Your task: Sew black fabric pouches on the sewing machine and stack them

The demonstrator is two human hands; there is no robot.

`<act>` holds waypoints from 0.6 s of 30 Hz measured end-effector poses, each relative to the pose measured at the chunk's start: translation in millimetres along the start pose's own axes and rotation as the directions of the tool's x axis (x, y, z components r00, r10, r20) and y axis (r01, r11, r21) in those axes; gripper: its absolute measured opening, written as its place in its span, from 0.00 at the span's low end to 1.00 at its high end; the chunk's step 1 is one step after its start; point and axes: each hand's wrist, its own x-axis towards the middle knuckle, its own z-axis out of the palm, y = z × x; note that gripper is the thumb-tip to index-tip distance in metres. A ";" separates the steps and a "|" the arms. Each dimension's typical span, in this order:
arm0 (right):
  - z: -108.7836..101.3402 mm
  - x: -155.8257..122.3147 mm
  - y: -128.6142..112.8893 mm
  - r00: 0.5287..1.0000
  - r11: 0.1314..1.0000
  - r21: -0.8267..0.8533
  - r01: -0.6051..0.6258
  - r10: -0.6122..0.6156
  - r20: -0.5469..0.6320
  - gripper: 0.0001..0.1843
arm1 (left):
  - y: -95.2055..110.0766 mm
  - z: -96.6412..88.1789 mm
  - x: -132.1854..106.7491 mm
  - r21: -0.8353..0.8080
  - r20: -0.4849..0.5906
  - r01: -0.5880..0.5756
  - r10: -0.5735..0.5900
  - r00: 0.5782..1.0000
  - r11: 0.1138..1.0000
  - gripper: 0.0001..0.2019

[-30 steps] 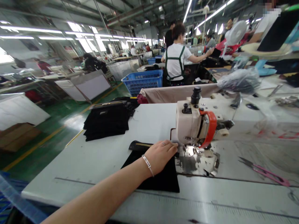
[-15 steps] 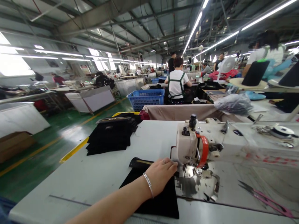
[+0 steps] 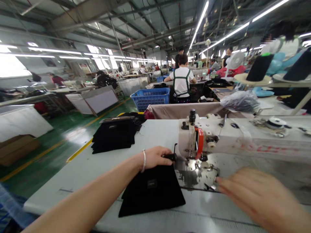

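Observation:
My left hand (image 3: 156, 157), with a silver bangle at the wrist, is closed on the folded top edge of a black fabric piece (image 3: 153, 197) that bears a small dark label. The cloth lies on the white sewing table (image 3: 97, 181), just left of the sewing machine's metal plate (image 3: 194, 179). My right hand (image 3: 257, 191) is over the table to the right of that plate, fingers pointing left. Motion blurs it, so whether it holds anything cannot be told. The sewing machine (image 3: 191, 139) with an orange guard stands beyond both hands.
A stack of black fabric pieces (image 3: 114, 136) lies at the table's far left. Behind stand a blue plastic basket (image 3: 150, 98) and a co-worker (image 3: 181, 81) facing away. Black thread cones (image 3: 259, 68) and a plastic bag (image 3: 240, 100) are at the right.
My right hand has come into view from the right, over where pink scissors lay. My left hand has shifted left and grips the fabric's top edge; the label now shows.

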 end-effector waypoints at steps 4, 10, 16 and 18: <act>69.3 26.2 -23.0 0.996 0.995 0.042 0.087 -0.088 0.032 0.20 | 7.5 3.1 7.8 -0.199 0.138 0.143 -0.117 0.983 0.969 0.18; 92.3 34.0 -33.6 0.984 0.980 0.105 0.170 -0.175 0.038 0.19 | 7.1 20.2 19.8 -0.221 0.115 0.258 -0.238 0.964 0.940 0.20; 100.8 29.4 -29.8 0.989 0.991 0.107 0.075 -0.088 0.121 0.20 | -4.1 29.8 49.2 -0.057 -0.088 0.268 -0.273 0.958 0.962 0.12; 105.5 30.9 -29.6 0.988 0.994 0.097 0.047 -0.060 0.140 0.20 | -6.2 30.6 60.2 0.003 -0.138 0.274 -0.271 0.953 0.962 0.13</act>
